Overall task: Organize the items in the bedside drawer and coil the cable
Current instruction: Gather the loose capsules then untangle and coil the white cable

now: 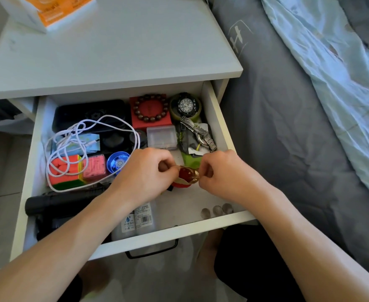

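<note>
The white bedside drawer [222, 125] stands pulled out. My left hand [144, 175] and my right hand [220, 171] meet above its middle, and both pinch a small red and gold object [186, 174] between them. A loose white cable [70, 136] sprawls uncoiled over the left half, across a colourful puzzle cube [64, 173] and a black case [87, 112]. At the back sit a bead bracelet [150, 111] on a red box, a black watch [186, 104] and a metal watch [203, 134].
A clear plastic box [161, 136], a blue yo-yo [118, 162], a black torch [57, 202], small white bottles [137, 219] and three coins [217, 210] also lie in the drawer. An orange and white box [48, 12] stands on the nightstand top. The grey bed [288, 127] borders the right.
</note>
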`<act>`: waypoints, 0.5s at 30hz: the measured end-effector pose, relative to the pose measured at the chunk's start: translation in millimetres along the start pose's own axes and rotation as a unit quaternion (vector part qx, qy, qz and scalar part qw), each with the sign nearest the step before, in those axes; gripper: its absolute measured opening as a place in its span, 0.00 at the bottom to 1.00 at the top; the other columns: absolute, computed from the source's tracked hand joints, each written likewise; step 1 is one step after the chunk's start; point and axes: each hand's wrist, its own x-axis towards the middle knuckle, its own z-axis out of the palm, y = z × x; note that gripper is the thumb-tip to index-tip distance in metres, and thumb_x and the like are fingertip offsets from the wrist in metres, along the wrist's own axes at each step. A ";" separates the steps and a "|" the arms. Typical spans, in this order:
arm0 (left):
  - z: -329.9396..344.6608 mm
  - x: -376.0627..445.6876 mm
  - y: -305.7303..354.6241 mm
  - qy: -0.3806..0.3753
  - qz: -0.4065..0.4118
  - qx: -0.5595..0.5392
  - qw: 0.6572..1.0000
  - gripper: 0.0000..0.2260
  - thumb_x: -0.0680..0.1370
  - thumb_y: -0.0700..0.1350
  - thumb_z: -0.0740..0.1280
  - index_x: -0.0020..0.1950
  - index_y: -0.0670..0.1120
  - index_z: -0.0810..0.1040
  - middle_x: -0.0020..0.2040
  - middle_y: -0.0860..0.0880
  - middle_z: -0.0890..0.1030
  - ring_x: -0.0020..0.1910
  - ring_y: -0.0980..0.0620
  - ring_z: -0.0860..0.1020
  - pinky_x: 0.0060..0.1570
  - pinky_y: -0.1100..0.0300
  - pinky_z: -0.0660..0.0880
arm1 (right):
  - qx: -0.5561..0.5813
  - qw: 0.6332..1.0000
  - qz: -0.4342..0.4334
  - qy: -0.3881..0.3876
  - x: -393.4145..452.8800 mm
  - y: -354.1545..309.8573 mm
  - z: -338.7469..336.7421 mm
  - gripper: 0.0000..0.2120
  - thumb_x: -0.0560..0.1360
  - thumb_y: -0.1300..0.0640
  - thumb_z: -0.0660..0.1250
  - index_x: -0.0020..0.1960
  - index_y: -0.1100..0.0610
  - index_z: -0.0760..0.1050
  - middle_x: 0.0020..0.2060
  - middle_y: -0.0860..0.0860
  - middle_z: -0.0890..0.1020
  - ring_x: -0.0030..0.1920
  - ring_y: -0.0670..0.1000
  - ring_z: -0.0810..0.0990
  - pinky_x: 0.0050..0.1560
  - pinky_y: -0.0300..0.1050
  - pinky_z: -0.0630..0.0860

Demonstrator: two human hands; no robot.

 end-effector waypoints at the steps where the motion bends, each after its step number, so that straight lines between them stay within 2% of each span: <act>1: 0.1 0.4 -0.8 0.007 -0.003 -0.001 1.000 0.07 0.77 0.44 0.70 0.39 0.49 0.82 0.31 0.54 0.83 0.28 0.57 0.80 0.33 0.57 0.79 | -0.037 0.999 0.001 -0.033 1.5 -0.5 2.6 0.02 0.71 0.55 0.68 0.42 0.50 0.76 0.42 0.49 0.79 0.42 0.53 0.80 0.44 0.47 0.81; 3: 0.1 0.7 -2.3 0.022 -0.011 0.000 1.000 0.07 0.77 0.43 0.70 0.38 0.48 0.82 0.31 0.53 0.83 0.28 0.55 0.80 0.33 0.55 0.79 | -0.127 0.982 -0.012 -0.136 4.9 -5.8 6.5 0.03 0.71 0.56 0.71 0.43 0.54 0.79 0.43 0.50 0.81 0.44 0.54 0.81 0.42 0.47 0.81; 6: 0.9 0.9 -2.5 0.032 -0.018 -0.003 0.999 0.07 0.76 0.43 0.70 0.38 0.48 0.82 0.31 0.53 0.82 0.28 0.55 0.80 0.32 0.56 0.79 | -0.223 0.936 -0.010 -0.271 9.4 -13.5 9.3 0.15 0.70 0.48 0.76 0.50 0.56 0.82 0.46 0.51 0.82 0.45 0.53 0.80 0.35 0.42 0.75; 9: 1.0 1.4 -5.5 0.036 -0.021 -0.002 0.999 0.07 0.76 0.43 0.70 0.38 0.48 0.83 0.31 0.53 0.82 0.28 0.56 0.80 0.30 0.61 0.77 | -0.285 0.908 -0.064 -0.301 15.6 -19.6 11.9 0.18 0.71 0.45 0.75 0.52 0.58 0.79 0.46 0.51 0.80 0.42 0.53 0.77 0.32 0.41 0.70; 12: 2.5 2.0 -6.3 0.035 -0.021 -0.003 0.999 0.06 0.76 0.43 0.71 0.39 0.48 0.83 0.31 0.53 0.82 0.29 0.57 0.80 0.31 0.62 0.77 | -0.339 0.875 -0.105 -0.329 22.2 -21.8 15.9 0.16 0.73 0.46 0.73 0.46 0.57 0.73 0.38 0.48 0.73 0.37 0.51 0.73 0.33 0.42 0.69; 14: 3.2 1.8 -6.5 0.032 -0.021 -0.002 0.999 0.06 0.76 0.44 0.71 0.39 0.48 0.82 0.30 0.54 0.82 0.28 0.58 0.79 0.30 0.62 0.77 | -0.337 0.873 -0.100 -0.337 27.8 -18.9 18.6 0.17 0.73 0.46 0.73 0.49 0.58 0.75 0.40 0.49 0.76 0.39 0.52 0.75 0.33 0.43 0.72; 15: 3.2 2.4 -6.8 0.032 -0.020 0.000 0.999 0.06 0.76 0.44 0.71 0.39 0.48 0.82 0.30 0.54 0.82 0.28 0.58 0.79 0.30 0.64 0.76 | -0.319 0.886 -0.093 -0.323 30.9 -15.1 18.5 0.19 0.72 0.45 0.74 0.51 0.59 0.76 0.44 0.50 0.78 0.41 0.53 0.77 0.37 0.44 0.76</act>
